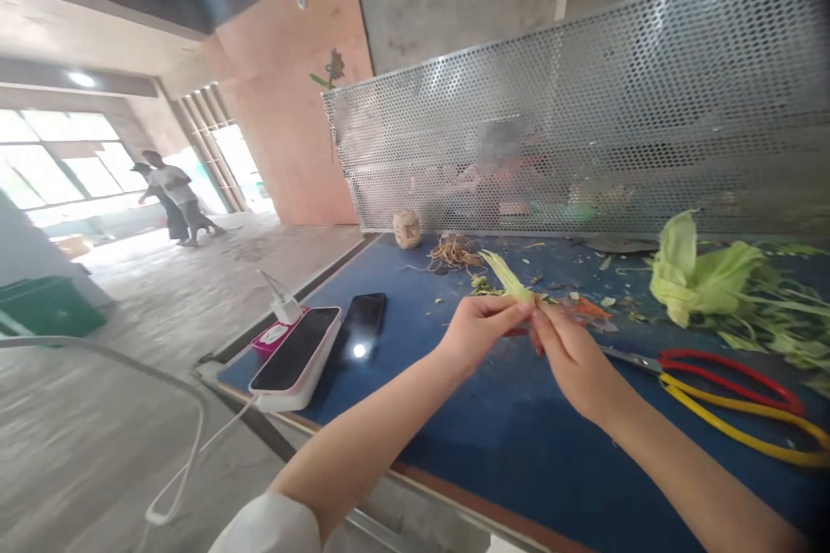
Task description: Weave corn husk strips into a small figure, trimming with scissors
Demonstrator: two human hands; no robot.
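One green bin [55, 308], husk [506, 275] in hands [483, 324] [571, 354]

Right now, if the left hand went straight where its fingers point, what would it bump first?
Probably the right hand: the left hand points towards it, and they meet or nearly meet at the pale green strip; exact depth is unclear.

The perforated panel [609, 117] looks shiny metal, the scissor handles [745, 403] smooth plastic.

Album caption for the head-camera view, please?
Left hand and right hand hold a pale green strip above a blue tabletop.
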